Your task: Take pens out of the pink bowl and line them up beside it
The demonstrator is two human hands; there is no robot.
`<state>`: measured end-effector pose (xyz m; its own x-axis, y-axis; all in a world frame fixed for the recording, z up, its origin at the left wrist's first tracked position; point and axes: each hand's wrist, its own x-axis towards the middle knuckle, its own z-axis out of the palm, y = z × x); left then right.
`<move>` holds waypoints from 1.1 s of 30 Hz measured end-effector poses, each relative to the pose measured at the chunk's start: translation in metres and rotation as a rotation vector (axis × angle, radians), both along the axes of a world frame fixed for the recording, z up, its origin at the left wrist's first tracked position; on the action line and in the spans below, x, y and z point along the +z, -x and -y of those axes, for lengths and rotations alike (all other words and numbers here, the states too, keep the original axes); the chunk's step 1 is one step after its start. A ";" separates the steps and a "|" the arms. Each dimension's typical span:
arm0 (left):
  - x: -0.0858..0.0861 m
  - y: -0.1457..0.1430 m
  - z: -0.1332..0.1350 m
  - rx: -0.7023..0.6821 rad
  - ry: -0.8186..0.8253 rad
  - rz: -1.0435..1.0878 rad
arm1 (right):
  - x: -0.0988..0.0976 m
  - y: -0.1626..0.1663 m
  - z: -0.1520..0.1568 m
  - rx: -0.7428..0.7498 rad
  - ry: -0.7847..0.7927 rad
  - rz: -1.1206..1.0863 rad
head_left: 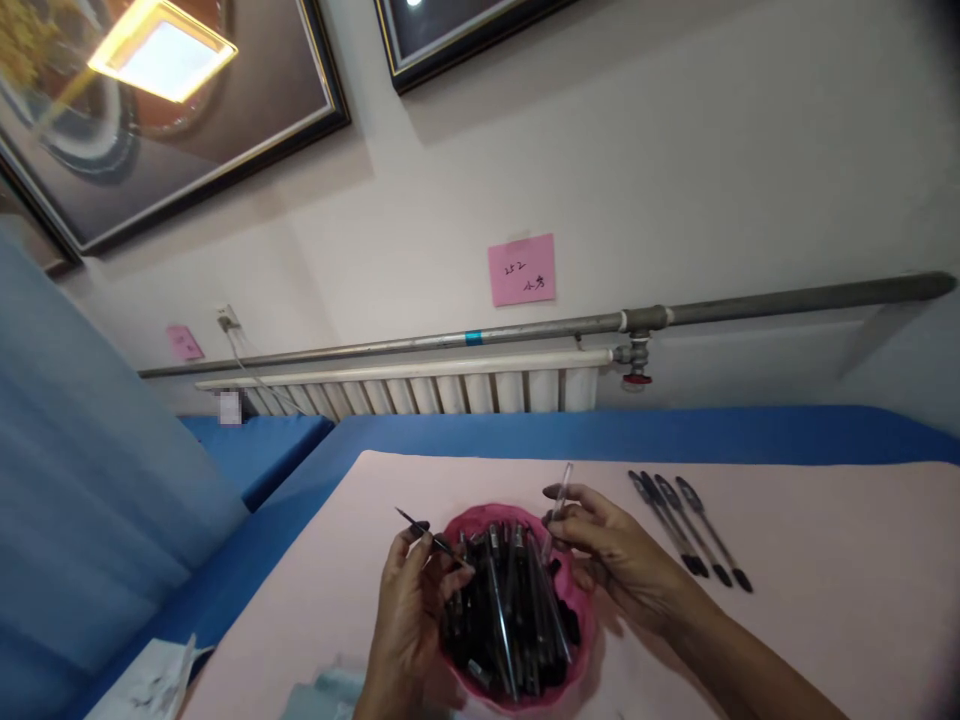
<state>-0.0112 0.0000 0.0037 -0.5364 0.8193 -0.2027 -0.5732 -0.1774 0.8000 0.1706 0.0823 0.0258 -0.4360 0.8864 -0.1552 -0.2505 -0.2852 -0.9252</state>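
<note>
My left hand [405,610] pinches a thin dark pen refill [409,518], its pointed end sticking out to the upper left. Between the fingers of my right hand [615,555] is a clear pen barrel [565,482], held nearly upright. Both hands are at the rim of a pink bowl [480,513], one on each side. Clear barrels and black pen parts [510,610] fill the bowl in a loose heap. To the right of my right hand, several assembled pens [694,525] lie side by side on the pink sheet, black caps toward me.
A pink sheet [840,560] covers the blue padded table [750,430]. Light-teal cloth or plastic [326,695] lies near the front edge, with white papers [146,685] at lower left. A blue curtain [82,480] hangs left; a radiator [450,390] and pipe run along the wall behind.
</note>
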 end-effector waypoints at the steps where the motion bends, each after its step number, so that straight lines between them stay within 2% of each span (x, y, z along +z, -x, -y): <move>1: 0.000 0.000 0.000 -0.006 0.002 0.006 | 0.000 -0.001 -0.001 -0.027 0.015 -0.032; 5: -0.001 0.002 0.000 0.001 0.028 0.005 | -0.001 -0.004 -0.006 -0.083 0.064 -0.095; 27: 0.000 -0.001 -0.001 -0.050 0.036 -0.019 | -0.010 -0.006 -0.011 -0.034 0.104 -0.110; 33: 0.002 -0.003 0.000 -0.058 0.033 -0.011 | -0.010 -0.005 -0.011 -0.068 0.110 -0.105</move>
